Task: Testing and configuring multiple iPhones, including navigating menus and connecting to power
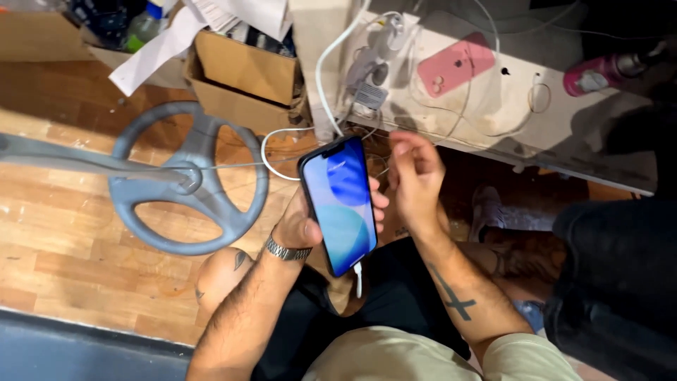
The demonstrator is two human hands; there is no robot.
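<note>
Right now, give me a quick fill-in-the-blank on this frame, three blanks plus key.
1. The left hand holds a smartphone with a lit ____ screen.
2. A white ____ is plugged into the smartphone's bottom end.
3. On the white table lies a second phone, coloured ____.
The right hand holds nothing.

Missing words: blue; cable; pink

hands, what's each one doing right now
Left hand: closed around a smartphone with a charging cable plugged in.
Right hand: loosely curled, holding nothing.
</note>
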